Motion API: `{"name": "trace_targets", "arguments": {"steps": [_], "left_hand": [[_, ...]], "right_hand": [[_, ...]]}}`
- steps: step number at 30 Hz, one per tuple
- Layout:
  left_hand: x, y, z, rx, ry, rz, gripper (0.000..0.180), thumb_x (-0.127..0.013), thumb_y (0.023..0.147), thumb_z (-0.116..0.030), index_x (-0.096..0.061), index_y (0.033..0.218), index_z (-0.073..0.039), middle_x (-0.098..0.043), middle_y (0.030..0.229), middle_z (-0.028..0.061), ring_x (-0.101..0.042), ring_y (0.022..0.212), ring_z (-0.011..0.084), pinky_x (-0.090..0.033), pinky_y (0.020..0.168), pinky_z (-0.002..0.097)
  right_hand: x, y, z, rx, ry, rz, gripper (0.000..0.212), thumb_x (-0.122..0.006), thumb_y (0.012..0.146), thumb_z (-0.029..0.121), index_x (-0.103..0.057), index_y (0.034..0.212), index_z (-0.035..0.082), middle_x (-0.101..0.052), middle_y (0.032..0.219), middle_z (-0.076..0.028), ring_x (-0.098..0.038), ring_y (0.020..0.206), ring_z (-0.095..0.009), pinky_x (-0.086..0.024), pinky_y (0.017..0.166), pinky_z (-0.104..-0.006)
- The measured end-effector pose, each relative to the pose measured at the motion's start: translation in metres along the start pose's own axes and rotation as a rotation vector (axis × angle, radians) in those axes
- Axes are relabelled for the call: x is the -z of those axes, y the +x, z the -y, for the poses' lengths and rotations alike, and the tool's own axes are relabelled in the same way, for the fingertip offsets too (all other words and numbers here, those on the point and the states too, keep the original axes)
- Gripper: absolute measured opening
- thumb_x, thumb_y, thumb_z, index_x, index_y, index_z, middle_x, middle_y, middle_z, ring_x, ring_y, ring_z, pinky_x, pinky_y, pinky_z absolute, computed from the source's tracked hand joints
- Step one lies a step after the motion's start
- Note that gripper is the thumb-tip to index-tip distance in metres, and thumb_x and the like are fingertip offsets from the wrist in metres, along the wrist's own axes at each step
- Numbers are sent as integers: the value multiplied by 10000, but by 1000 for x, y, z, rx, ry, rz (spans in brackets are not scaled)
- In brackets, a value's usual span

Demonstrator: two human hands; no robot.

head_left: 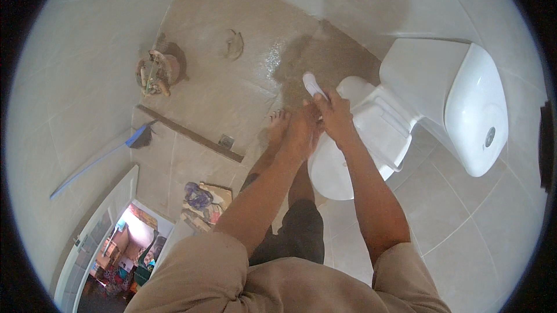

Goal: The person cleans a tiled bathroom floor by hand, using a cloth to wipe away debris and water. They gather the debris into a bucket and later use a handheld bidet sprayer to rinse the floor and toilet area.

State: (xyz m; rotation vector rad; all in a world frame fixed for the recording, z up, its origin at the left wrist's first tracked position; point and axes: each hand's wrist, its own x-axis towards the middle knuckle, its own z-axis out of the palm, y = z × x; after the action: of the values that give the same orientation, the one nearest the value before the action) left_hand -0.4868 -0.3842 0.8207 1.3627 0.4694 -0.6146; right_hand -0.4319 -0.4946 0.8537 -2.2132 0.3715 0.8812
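Note:
Both of my hands meet in front of me, beside the white toilet bowl. My right hand is closed around the lower end of a white, elongated piece with a rounded tip, whose exact kind I cannot tell. My left hand is pressed close to the right one with its fingers curled. What lies between its fingers is hidden. The toilet tank, with a round flush button on its lid, is to the right of my hands. Below my left hand my bare foot rests on the floor.
A bucket-like container with debris stands at the far left. Wet, shiny floor lies ahead, bounded by a low ledge near a drain. A blue broom leans at left. Cardboard with items lies near the open door.

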Motion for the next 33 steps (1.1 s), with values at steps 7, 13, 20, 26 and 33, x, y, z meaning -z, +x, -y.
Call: {"name": "trace_targets", "arguments": {"steps": [7,13,20,26,33], "left_hand": [[-45,21,6,-77,-1060,-32,702,-294,1082,-609,-424,1481,-45,-568,1416,174,-585,1285,313,-453,1113,464],[-40,14,30,-11,-898,-75,612,-357,1084,-601,-503,1304,-49,-585,977,78,-580,896,208,-487,838,401],[-38,-19,14,-25,-674,-105,546,-437,1061,-614,-489,1133,-75,-486,841,25,-500,746,138,-444,663,309],[-44,-23,8,-53,-555,-69,563,-417,1059,-639,-469,1132,-83,-444,795,-6,-449,697,102,-410,611,280],[-39,-24,-3,-21,-467,-16,554,-437,1061,-615,-474,1134,-67,-480,869,9,-473,736,108,-443,643,285]], "right_hand": [[9,26,33,-53,-331,51,622,-532,1007,575,-582,1441,132,-603,1388,-193,-495,1310,-423,-369,1051,-665],[19,85,24,-67,583,169,640,-576,1018,517,-573,1415,16,-566,1379,-240,-593,1234,-401,-482,1025,-567],[-1,170,20,-229,1010,562,515,-535,1074,209,-399,1502,-42,-528,1396,-272,-612,1253,-425,-566,1035,-536],[-25,203,28,-156,583,520,446,-577,1053,201,-518,1455,17,-625,1302,-230,-686,1143,-378,-606,935,-462],[-28,197,43,-25,158,244,286,-666,994,239,-684,1218,62,-683,1041,-96,-675,887,-223,-578,777,-390]]}}
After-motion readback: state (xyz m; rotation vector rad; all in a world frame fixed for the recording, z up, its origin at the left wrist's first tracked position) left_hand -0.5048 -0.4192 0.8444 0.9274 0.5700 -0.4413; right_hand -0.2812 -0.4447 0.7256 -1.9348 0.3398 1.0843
